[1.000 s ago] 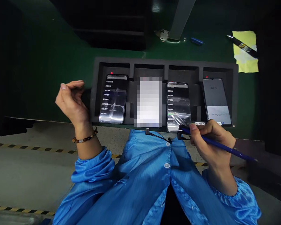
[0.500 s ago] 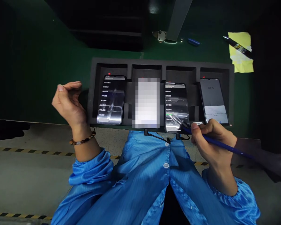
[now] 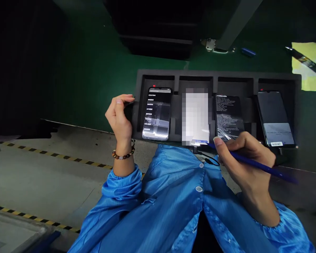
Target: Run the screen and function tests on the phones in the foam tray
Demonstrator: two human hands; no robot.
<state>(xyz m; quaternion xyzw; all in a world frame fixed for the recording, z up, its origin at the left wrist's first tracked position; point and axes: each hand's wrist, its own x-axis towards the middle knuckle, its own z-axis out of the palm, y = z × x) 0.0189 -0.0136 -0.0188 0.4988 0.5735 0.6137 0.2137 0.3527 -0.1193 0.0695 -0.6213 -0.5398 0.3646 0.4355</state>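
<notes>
A black foam tray [image 3: 176, 84] at the table's front edge holds several phones in separate compartments. My right hand [image 3: 249, 158] pinches a slim blue stylus [image 3: 255, 163], its tip at the lower right edge of the second phone [image 3: 196, 116], whose screen is blurred out. Just beyond my fingers is the third phone [image 3: 229, 114], showing dense text, its bottom partly covered by the hand. To the far left sits a phone [image 3: 157, 112] with a list on screen; the rightmost phone [image 3: 276, 116] shows a grey display. My left hand [image 3: 120, 117], loosely bent and holding nothing, is beside the tray's left end.
A short black cable [image 3: 209, 160] runs from below the second phone. Behind the tray are a blue cap [image 3: 248, 52], a metal bracket [image 3: 210, 44] and a dark box [image 3: 158, 45]. A black pen [image 3: 302, 59] lies on yellow paper [image 3: 311, 82] at the back right.
The view has shifted, so the tray appears further right. The stylus tip has gone from the third phone to the second. The third phone's screen changed from a list to dense text.
</notes>
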